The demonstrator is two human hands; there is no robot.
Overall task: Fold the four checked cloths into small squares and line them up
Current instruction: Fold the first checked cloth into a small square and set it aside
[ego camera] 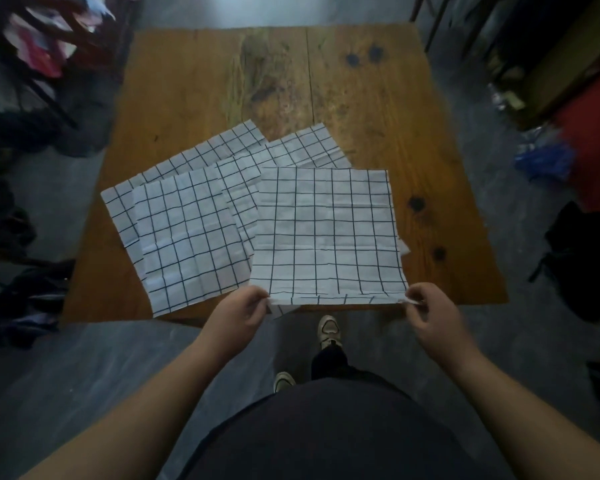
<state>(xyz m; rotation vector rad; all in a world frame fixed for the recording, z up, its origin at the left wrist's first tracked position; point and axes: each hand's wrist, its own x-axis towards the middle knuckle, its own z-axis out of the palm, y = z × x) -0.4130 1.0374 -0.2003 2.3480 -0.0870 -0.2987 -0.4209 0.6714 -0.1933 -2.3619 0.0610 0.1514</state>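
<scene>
On the wooden table [378,98], left hand [243,311] and right hand [430,311] pinch front corners of the nearest checked cloth [329,233].

Cloths [187,230] overlap on the table [361,81], rightmost seemingly topmost.

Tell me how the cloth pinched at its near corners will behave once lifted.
Probably floppy: the cloth lies flat, thin and creased, so it should sag between the left hand and right hand. Likely light, since fingertip pinches at two corners seem enough. It may drag the neighbouring cloth, whose edge it overlaps.
</scene>
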